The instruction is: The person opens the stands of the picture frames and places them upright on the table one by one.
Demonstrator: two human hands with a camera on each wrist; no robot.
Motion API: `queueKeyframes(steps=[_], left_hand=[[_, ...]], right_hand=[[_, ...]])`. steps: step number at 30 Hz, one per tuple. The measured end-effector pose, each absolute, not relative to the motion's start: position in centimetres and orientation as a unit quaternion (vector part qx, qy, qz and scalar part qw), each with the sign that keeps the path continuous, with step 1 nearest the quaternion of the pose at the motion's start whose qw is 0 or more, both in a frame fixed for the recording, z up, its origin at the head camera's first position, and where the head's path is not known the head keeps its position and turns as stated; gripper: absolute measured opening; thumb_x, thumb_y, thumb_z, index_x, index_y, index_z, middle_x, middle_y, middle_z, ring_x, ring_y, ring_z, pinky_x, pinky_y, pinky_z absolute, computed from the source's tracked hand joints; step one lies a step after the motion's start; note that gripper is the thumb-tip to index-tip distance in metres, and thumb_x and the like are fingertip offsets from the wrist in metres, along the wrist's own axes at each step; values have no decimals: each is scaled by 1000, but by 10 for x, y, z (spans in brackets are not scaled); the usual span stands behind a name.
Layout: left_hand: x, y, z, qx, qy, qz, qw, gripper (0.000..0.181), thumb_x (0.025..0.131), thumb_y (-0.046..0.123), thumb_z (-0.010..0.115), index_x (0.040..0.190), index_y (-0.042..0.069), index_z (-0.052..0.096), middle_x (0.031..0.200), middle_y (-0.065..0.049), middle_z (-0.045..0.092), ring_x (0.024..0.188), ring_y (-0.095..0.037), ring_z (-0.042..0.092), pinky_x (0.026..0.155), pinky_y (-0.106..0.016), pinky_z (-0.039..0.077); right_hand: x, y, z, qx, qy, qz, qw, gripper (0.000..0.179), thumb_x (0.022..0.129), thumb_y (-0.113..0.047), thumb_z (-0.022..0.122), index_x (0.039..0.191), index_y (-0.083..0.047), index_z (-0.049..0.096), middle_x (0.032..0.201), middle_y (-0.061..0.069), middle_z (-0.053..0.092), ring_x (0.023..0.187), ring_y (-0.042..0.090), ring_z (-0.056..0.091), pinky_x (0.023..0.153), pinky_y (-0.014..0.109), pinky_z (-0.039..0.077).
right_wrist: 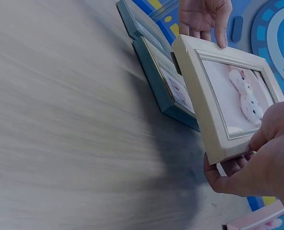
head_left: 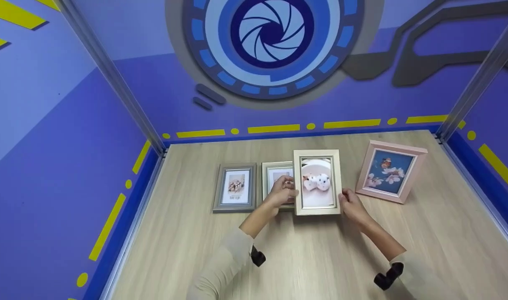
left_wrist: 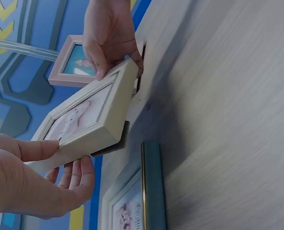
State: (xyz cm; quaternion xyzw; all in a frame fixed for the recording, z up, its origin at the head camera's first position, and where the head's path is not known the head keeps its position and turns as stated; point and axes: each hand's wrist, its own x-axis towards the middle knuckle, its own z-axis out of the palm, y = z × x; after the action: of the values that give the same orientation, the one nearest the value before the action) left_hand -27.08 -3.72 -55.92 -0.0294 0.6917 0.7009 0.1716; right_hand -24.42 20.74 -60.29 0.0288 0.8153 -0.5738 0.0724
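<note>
A cream picture frame [head_left: 296, 200] with a photo of white spotted figures is held between both hands, raised off the table in the wrist views. My left hand [head_left: 282, 192] pinches its left side, thumb in front and fingers behind. On the opposite side, my right hand [head_left: 353, 205] grips the edge the same way. Part of a stand shows behind the frame's back in the left wrist view. Partly covered by the held frame and left hand, a second, pale-edged picture frame [head_left: 265, 179] lies on the table.
A grey picture frame [head_left: 217, 189] lies at the left of the row. To the right, a pink picture frame [head_left: 414, 168] with a blossom picture stands tilted back. The wooden table [head_left: 187, 250] meets blue-purple walls [head_left: 145, 91] at the back and sides.
</note>
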Motion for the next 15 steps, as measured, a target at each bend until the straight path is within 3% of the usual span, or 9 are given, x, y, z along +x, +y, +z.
queueKeyframes(steps=[3, 7, 11, 15], left_hand=[[-267, -39, -554, -9, 699, 695, 167, 41, 88, -8, 61, 127, 4, 54, 101, -7, 61, 86, -15, 60, 88, -41, 60], [-261, -40, -547, 8, 711, 685, 158, 54, 87, -9, 62, 137, 8, 52, 102, -9, 61, 85, -15, 60, 81, -33, 60], [-256, -40, -538, 19, 720, 676, 154, 62, 87, -7, 67, 143, 12, 49, 103, -10, 61, 85, -15, 61, 76, -28, 59], [-249, -36, -528, 41, 738, 661, 132, 66, 85, -2, 74, 145, 11, 49, 103, -9, 61, 78, -12, 59, 72, -26, 59]], right_hand=[[-243, 205, -603, 27, 815, -573, 79, 38, 109, -6, 32, 139, 15, 40, 130, 28, 53, 111, 24, 52, 86, 21, 44], [-245, 202, -604, 21, 810, -580, 89, 41, 109, -6, 29, 143, 15, 36, 137, 32, 47, 126, 37, 48, 104, 36, 42], [-246, 200, -606, 14, 796, -595, 111, 45, 109, -5, 26, 148, 16, 30, 147, 36, 39, 140, 44, 36, 121, 55, 29], [-247, 197, -607, 10, 783, -607, 136, 47, 110, -8, 25, 150, 16, 27, 154, 36, 32, 148, 45, 27, 126, 58, 20]])
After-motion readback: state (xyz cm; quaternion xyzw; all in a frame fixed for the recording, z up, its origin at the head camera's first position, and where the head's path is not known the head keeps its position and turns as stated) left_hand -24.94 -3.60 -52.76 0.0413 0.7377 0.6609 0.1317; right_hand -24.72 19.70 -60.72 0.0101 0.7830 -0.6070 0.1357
